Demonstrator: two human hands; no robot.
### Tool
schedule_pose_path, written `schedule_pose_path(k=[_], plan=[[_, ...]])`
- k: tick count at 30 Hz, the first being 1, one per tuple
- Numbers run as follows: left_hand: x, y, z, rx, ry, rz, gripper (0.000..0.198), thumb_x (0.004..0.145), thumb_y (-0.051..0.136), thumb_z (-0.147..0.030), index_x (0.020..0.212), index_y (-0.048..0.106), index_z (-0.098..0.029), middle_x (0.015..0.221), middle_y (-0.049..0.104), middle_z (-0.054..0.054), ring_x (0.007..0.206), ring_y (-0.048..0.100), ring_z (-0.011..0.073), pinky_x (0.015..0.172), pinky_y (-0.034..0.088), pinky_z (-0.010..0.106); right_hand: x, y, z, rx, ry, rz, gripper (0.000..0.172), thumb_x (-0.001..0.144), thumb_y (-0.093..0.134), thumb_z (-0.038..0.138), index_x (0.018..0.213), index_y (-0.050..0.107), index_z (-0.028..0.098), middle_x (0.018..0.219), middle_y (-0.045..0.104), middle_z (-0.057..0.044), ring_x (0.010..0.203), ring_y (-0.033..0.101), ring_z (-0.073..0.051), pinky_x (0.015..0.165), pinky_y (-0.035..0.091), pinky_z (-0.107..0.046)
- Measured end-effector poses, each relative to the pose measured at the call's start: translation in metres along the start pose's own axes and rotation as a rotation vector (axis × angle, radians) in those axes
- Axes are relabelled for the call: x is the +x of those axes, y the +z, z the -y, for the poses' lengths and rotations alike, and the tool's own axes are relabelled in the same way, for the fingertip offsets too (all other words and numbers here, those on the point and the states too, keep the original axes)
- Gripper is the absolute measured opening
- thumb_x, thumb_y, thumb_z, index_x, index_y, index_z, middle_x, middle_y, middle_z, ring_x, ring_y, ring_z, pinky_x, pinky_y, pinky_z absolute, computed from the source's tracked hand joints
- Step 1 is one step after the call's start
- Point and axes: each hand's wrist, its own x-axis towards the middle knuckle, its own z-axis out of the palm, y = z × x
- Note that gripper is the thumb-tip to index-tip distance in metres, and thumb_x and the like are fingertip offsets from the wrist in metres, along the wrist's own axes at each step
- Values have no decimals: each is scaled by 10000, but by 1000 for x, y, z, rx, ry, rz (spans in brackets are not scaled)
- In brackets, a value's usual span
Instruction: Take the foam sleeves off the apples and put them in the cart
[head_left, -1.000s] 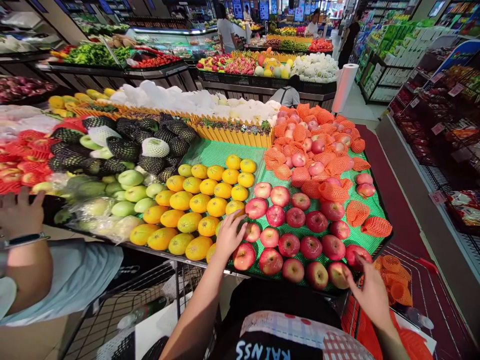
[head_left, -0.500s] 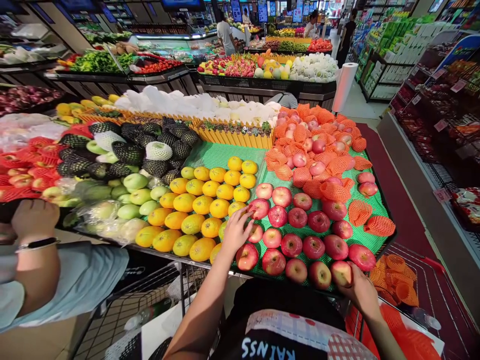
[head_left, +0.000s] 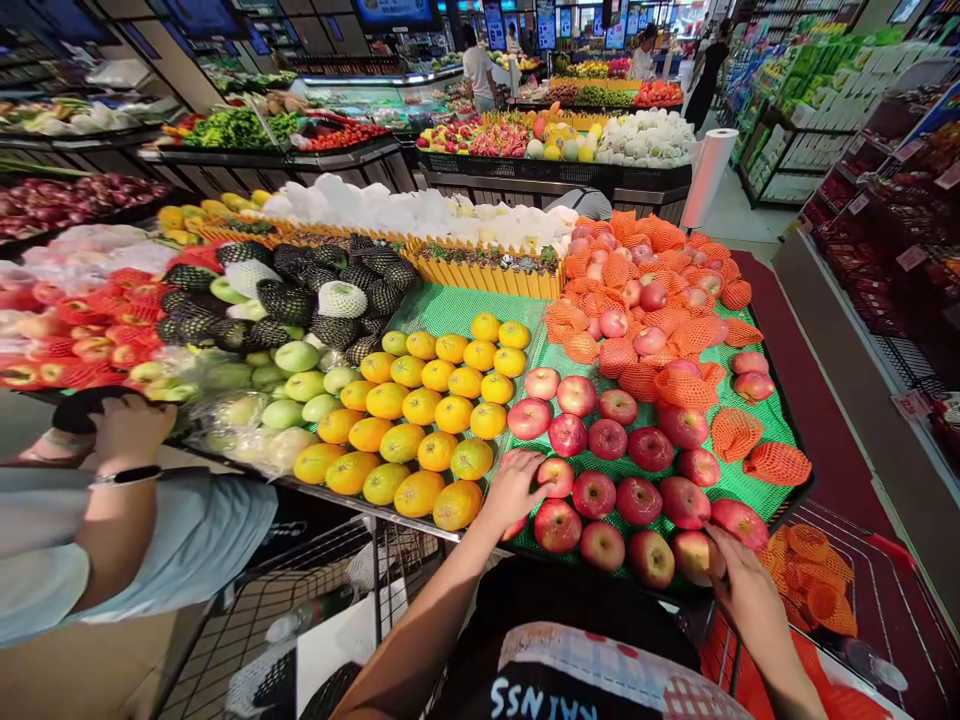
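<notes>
My left hand (head_left: 514, 492) is curled over the left end of the red apples, with its thumb and fingertips against a red apple (head_left: 556, 477). Beneath that hand, another apple (head_left: 514, 528) is partly covered. At the front right corner, my right hand (head_left: 744, 572) has its fingers spread along the right side of a yellowish-red apple (head_left: 691, 556). A larger red apple (head_left: 739, 523) sits just above those fingers. The apples stand in rows on a green mesh mat (head_left: 574, 352).
Rows of oranges (head_left: 405, 443) lie to the left. Apples in orange foam nets (head_left: 645, 280) are heaped behind. A co-worker's hand (head_left: 133, 430) is at the far left. Carts (head_left: 892, 590) hold loose foam nets (head_left: 817, 575) below the stand. A plastic bag roll (head_left: 709, 178) stands behind.
My left hand has come down from an apple in a farther row to the nearer rows. My right hand has shifted slightly away from the corner apple. The view has turned a little left.
</notes>
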Motion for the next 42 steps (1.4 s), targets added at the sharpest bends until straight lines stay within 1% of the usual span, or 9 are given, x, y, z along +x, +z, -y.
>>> schedule_pose_path(k=[4, 8, 13, 18, 24, 27, 34, 38, 42], plan=[[10, 21, -3, 11, -83, 87, 667, 917, 780, -612, 1393, 660, -161, 1507, 661, 230, 1523, 527, 455, 1293, 381, 683, 9, -7, 19, 122, -192, -142, 447, 1080, 417, 236, 1468, 638, 229, 1541, 643, -132, 1413, 620, -315, 1170, 511, -533], [19, 17, 0, -22, -40, 176, 562, 913, 796, -573, 1297, 687, -177, 1387, 723, 201, 1522, 525, 445, 1343, 271, 704, 8, -9, 36, 207, -136, -103, 415, 1102, 452, 317, 1453, 654, 228, 1529, 650, -134, 1404, 624, -319, 1171, 519, -537], [18, 17, -2, -98, -42, 160, 703, 873, 846, -408, 1501, 584, -230, 1589, 608, 178, 1552, 499, 405, 1329, 341, 658, 5, -10, 45, 240, -109, -46, 410, 1120, 454, 355, 1455, 648, 221, 1545, 638, -138, 1429, 607, -319, 1177, 522, -533], [15, 20, -10, -55, -127, 203, 801, 897, 813, -391, 1601, 506, -163, 1641, 563, 217, 1644, 369, 431, 1369, 262, 648, 10, -7, 49, 207, -118, -45, 420, 1128, 446, 385, 1457, 653, 225, 1521, 651, -136, 1393, 636, -328, 1129, 555, -530], [24, 4, -13, -3, -88, 171, 479, 887, 829, -540, 1192, 735, -183, 1237, 773, 158, 1293, 670, 390, 1347, 280, 644, 17, 3, 50, 240, -181, -111, 392, 1137, 465, 354, 1449, 663, 222, 1518, 660, -139, 1387, 652, -316, 1125, 575, -524], [26, -5, -14, -13, -92, 215, 483, 846, 867, -578, 1097, 744, -184, 1146, 781, 137, 1237, 685, 381, 1292, 374, 609, 20, 14, 47, 272, -202, -111, 405, 1132, 477, 368, 1472, 651, 235, 1560, 631, -145, 1422, 629, -338, 1165, 548, -571], [15, 6, -65, 71, -119, 72, 518, 863, 834, -425, 1304, 671, -207, 1363, 705, 169, 1313, 619, 405, 1170, 465, 566, 51, 49, 39, 77, -244, -109, 565, 1043, 529, 413, 1557, 540, 179, 1555, 627, -171, 1446, 575, -397, 1168, 513, -629], [25, 26, -94, 31, 74, 206, 692, 767, 883, -472, 1363, 647, -212, 1416, 688, 164, 1328, 603, 407, 1221, 411, 553, 78, 67, 53, -41, -220, -132, 697, 944, 625, 454, 1519, 523, 74, 1453, 666, -243, 1361, 591, -447, 1182, 458, -658], [38, 39, -95, 119, 68, 310, 761, 685, 910, -505, 1317, 667, -156, 1304, 727, 188, 1282, 610, 426, 1254, 375, 552, 89, 78, 65, -168, -168, -65, 677, 858, 690, 390, 1447, 534, 95, 1414, 674, -231, 1332, 579, -454, 1216, 387, -638]])
